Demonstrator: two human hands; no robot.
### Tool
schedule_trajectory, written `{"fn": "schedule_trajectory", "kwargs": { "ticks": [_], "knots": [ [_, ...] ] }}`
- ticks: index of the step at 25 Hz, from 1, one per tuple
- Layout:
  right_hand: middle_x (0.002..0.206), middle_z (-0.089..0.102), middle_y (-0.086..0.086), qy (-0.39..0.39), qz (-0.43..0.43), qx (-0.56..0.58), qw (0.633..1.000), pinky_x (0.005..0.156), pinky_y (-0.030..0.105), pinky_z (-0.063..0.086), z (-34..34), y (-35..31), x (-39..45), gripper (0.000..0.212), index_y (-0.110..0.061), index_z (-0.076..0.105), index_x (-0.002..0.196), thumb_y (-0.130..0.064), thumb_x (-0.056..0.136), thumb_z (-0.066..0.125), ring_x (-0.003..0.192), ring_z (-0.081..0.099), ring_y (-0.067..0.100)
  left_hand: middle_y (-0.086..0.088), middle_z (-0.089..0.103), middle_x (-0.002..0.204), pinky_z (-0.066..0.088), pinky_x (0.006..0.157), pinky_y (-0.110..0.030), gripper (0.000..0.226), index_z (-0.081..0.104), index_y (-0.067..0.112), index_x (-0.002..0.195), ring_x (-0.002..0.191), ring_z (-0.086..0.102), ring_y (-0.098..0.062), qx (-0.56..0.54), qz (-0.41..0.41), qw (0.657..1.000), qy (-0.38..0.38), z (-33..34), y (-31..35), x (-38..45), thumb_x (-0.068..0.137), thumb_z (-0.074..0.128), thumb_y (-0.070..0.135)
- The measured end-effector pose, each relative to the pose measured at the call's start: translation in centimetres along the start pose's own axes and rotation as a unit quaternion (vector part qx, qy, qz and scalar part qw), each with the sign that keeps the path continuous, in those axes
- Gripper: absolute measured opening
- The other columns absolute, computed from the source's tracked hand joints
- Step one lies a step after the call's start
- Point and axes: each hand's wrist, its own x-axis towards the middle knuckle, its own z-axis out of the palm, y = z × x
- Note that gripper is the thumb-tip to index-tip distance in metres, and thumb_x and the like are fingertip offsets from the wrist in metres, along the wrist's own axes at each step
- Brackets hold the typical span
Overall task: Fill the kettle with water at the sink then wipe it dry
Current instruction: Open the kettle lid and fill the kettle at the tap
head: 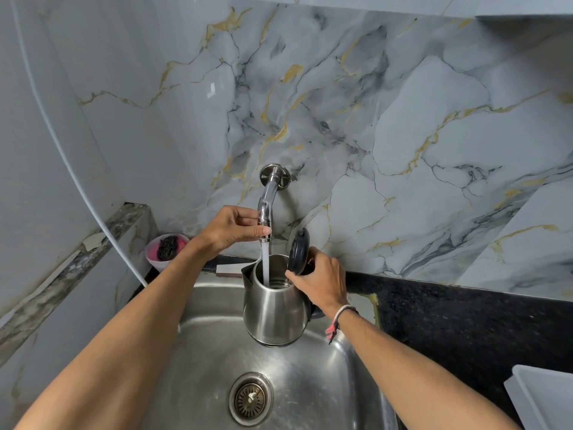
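A stainless steel kettle (273, 308) hangs above the steel sink (335, 377), its dark lid (298, 252) flipped up. My right hand (319, 282) grips the kettle by its handle at the top right. A chrome tap (267, 200) juts from the marble wall, and a white stream of water (265, 262) runs from it into the kettle's open mouth. My left hand (231, 228) is closed around the tap's spout end, thumb just under the outlet.
A pink bowl (166, 248) with a dark scrubber sits in the back left corner. A small block (228, 270) lies on the sink's back ledge. Black granite counter (465, 318) runs right, with a white tray (545, 395) at its front right. The drain (250, 398) lies below.
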Motion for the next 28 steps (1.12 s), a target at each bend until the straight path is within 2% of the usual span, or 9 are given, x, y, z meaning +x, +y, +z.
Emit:
{"fn": "schedule_trajectory", "kwargs": {
  "ticks": [2, 5, 9, 12, 14, 16, 18, 22, 28],
  "knots": [
    [0.086, 0.079, -0.007, 0.0, 0.0, 0.002, 1.0, 0.082, 0.038, 0.061, 0.0, -0.1, 0.1, 0.037, -0.023, 0.07, 0.089, -0.053, 0.072, 0.082, 0.083, 0.073, 0.011, -0.018, 0.063, 0.076, 0.059, 0.066, -0.016, 0.045, 0.064, -0.02, 0.088, 0.075, 0.062, -0.026, 0.018, 0.007, 0.998, 0.052, 0.8, 0.2, 0.2, 0.068, 0.09, 0.012],
    [0.085, 0.079, -0.008, 0.005, 0.004, 0.016, 1.0, 0.081, 0.039, 0.061, 0.0, -0.5, 0.0, 0.037, -0.023, 0.069, 0.088, -0.054, 0.071, 0.08, 0.083, 0.073, 0.011, -0.012, 0.067, 0.062, 0.048, 0.051, -0.019, 0.053, 0.063, 0.0, 0.068, 0.059, 0.059, -0.017, 0.196, 0.002, 0.961, 0.196, 2.7, 0.3, 0.4, 0.055, 0.097, 0.038],
    [0.084, 0.079, -0.007, 0.023, 0.009, 0.02, 0.999, 0.08, 0.04, 0.06, -0.7, -0.5, -1.0, 0.036, -0.023, 0.07, 0.088, -0.054, 0.071, 0.08, 0.082, 0.073, 0.013, -0.001, 0.065, 0.064, 0.047, 0.054, -0.03, 0.053, 0.062, 0.01, 0.074, 0.062, 0.062, -0.016, 0.276, -0.01, 0.917, 0.288, 5.1, 0.8, -0.9, 0.061, 0.09, 0.053],
    [0.083, 0.079, -0.005, 0.04, 0.013, 0.014, 0.999, 0.077, 0.039, 0.059, -2.6, 0.5, -2.0, 0.039, -0.022, 0.069, 0.085, -0.056, 0.068, 0.078, 0.082, 0.074, 0.018, -0.001, 0.068, 0.081, 0.054, 0.072, -0.036, 0.05, 0.061, 0.014, 0.089, 0.078, 0.067, -0.021, 0.319, 0.034, 0.911, 0.26, 6.4, 0.7, -3.4, 0.08, 0.072, 0.062],
    [0.08, 0.078, -0.005, 0.053, 0.015, 0.008, 0.998, 0.073, 0.039, 0.057, -4.3, 1.8, -2.9, 0.044, -0.022, 0.068, 0.083, -0.061, 0.064, 0.072, 0.079, 0.074, 0.021, -0.014, 0.07, 0.109, 0.055, 0.09, -0.045, 0.069, 0.061, 0.011, 0.116, 0.099, 0.068, -0.031, 0.39, 0.039, 0.895, 0.214, 8.1, -0.3, -6.1, 0.089, 0.047, 0.074],
    [0.076, 0.077, -0.005, 0.062, 0.017, 0.001, 0.998, 0.069, 0.038, 0.057, -6.0, 3.3, -4.2, 0.047, -0.021, 0.067, 0.082, -0.063, 0.061, 0.069, 0.078, 0.074, 0.023, -0.025, 0.052, 0.147, 0.043, 0.113, -0.048, 0.093, 0.038, 0.005, 0.15, 0.134, 0.053, -0.039, 0.46, 0.014, 0.873, 0.161, 10.4, -1.6, -8.8, 0.092, 0.032, 0.077],
    [0.074, 0.076, -0.005, 0.068, 0.017, 0.001, 0.998, 0.068, 0.039, 0.058, -8.0, 5.3, -5.7, 0.044, -0.02, 0.066, 0.08, -0.06, 0.061, 0.072, 0.078, 0.074, 0.022, -0.022, 0.026, 0.165, 0.022, 0.125, -0.043, 0.103, 0.015, 0.003, 0.159, 0.153, 0.028, -0.032, 0.521, 0.026, 0.85, 0.072, 13.2, -2.6, -10.9, 0.09, 0.026, 0.079],
    [0.077, 0.078, -0.006, 0.083, 0.018, -0.002, 0.996, 0.068, 0.035, 0.059, -12.9, 10.3, -8.9, 0.043, -0.021, 0.069, 0.08, -0.059, 0.062, 0.074, 0.078, 0.076, 0.02, -0.016, 0.013, 0.17, 0.012, 0.13, -0.039, 0.097, 0.009, 0.004, 0.161, 0.158, 0.012, -0.026, 0.608, 0.098, 0.787, -0.032, 19.8, -3.8, -12.1, 0.094, 0.029, 0.072],
    [0.079, 0.08, -0.006, 0.071, 0.004, 0.001, 0.997, 0.07, 0.037, 0.06, -20.5, 18.6, -14.1, 0.048, -0.021, 0.071, 0.085, -0.062, 0.06, 0.071, 0.081, 0.076, 0.02, -0.015, 0.019, 0.169, 0.015, 0.129, -0.041, 0.096, 0.017, 0.004, 0.16, 0.157, 0.02, -0.027, 0.612, 0.115, 0.782, -0.004, 32.3, -4.1, -14.7, 0.091, 0.009, 0.071]
  ]
}}
